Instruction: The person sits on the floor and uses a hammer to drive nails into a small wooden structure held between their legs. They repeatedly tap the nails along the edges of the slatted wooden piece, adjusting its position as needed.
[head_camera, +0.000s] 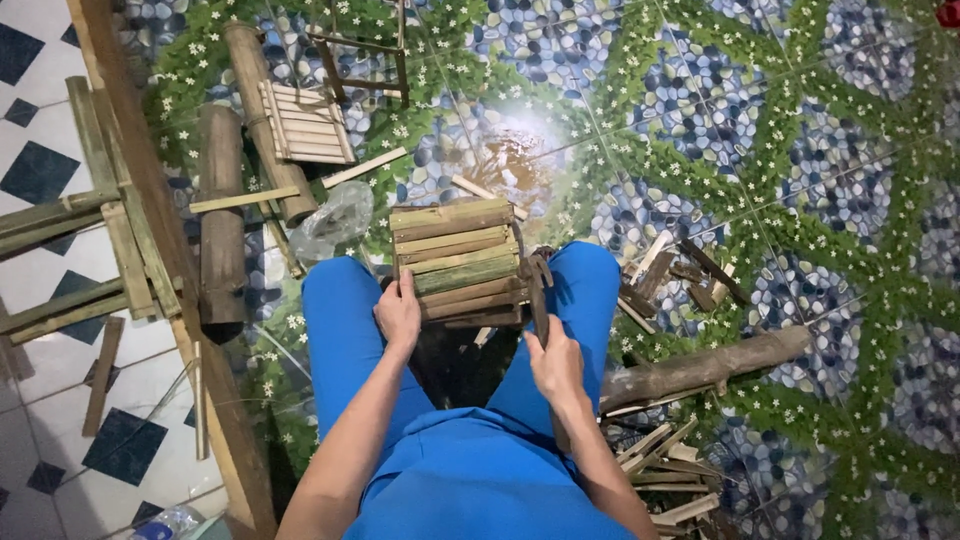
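A floor (760, 130) of glossy tiles printed with blue pebbles and green leafy bands fills the view from above, giving way to white tiles with dark diamonds at the left. A person in blue clothes sits on it, knees apart. Between the knees rests a small slatted bamboo crate (458, 262), its slats running left to right. The left hand (398, 315) closes around the crate's near left corner, fingers wrapped over the edge. The right hand (556, 366) grips a hammer (538, 290), its handle pointing away from the body, head just beside the crate's right end. Thick bamboo poles (222, 215), a finished slat panel (305, 123) and bamboo offcuts (665, 465) lie scattered around.
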